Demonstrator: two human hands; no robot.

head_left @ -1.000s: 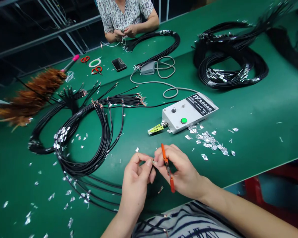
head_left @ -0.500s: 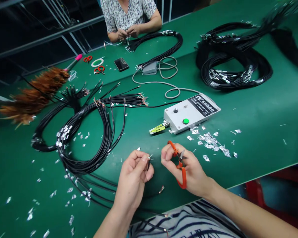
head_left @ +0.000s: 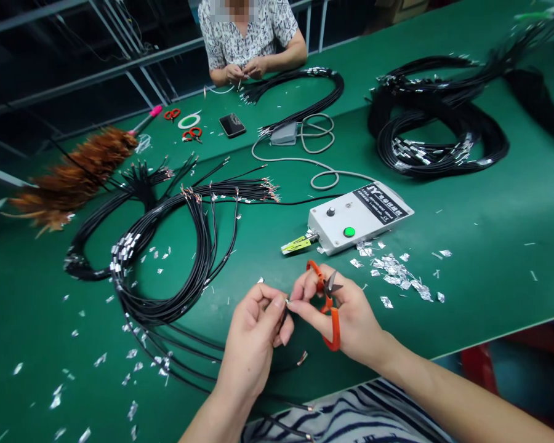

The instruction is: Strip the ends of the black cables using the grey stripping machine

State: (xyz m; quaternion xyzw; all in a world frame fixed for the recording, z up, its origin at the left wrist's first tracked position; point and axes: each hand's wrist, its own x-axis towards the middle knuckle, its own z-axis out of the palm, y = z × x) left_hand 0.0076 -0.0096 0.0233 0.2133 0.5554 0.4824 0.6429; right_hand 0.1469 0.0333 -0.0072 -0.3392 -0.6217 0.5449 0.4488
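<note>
My left hand [head_left: 252, 338] is closed, thumb and forefinger pinching the stripped end of a black cable [head_left: 285, 315]. Pale strands at that end are mostly hidden by my fingers. Touching the same spot are the thumb and fingertip of my right hand [head_left: 351, 317]; whether they grip a strand is too small to tell. Orange-handled scissors [head_left: 335, 329] hang on my right hand, their short blades pointing up and away from the cable. Just under my hands, another loose cable end [head_left: 301, 358] shows bare coloured wires.
A grey-white machine [head_left: 337, 215] with a green button and yellow clip sits ahead. Coiled black cables [head_left: 198, 246] lie left, more cable bundles [head_left: 443, 154] right. Foil scraps [head_left: 397, 271] are scattered about. Across the table a co-worker [head_left: 252, 43] handles cables near a phone [head_left: 232, 125].
My right hand has moved left, and its fingertips now meet the cable end in my left hand. The scissors moved with it. The whole view has shifted slightly.
</note>
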